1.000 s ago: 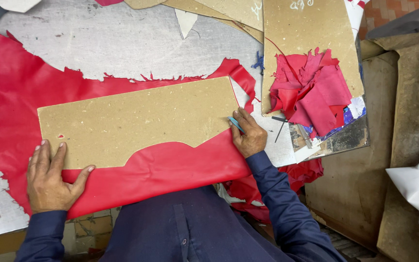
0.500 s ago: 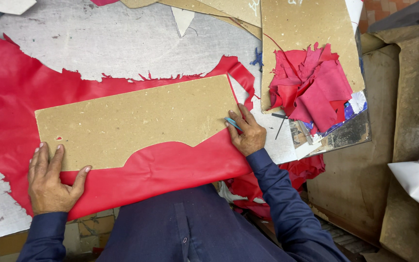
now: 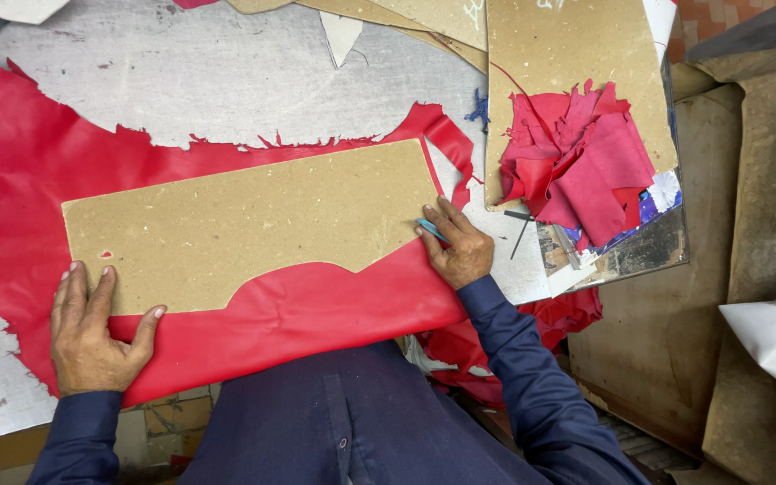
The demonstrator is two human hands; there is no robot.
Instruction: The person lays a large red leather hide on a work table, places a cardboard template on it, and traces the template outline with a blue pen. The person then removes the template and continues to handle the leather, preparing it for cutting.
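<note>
- Head view: the grey worktable (image 3: 226, 81) fills the picture, with the red leather hide (image 3: 20, 162) spread across it from 9 o'clock to the centre.
- The tan cardboard template (image 3: 253, 224) lies flat on the hide at the centre; over the last second it has barely shifted, so the tracing goes on along its right end.
- A second tan board (image 3: 577, 45) at 1 o'clock carries a heap of red leather scraps (image 3: 586, 162); no printed label is readable from here.
- The left hand (image 3: 92, 337), at 8 o'clock, is open, palm down, pressing the template's lower left corner.
- The right hand (image 3: 455, 247), at 3 o'clock of the template, has edged slightly down its right edge, closed around a blue marking tool (image 3: 431, 230).
</note>
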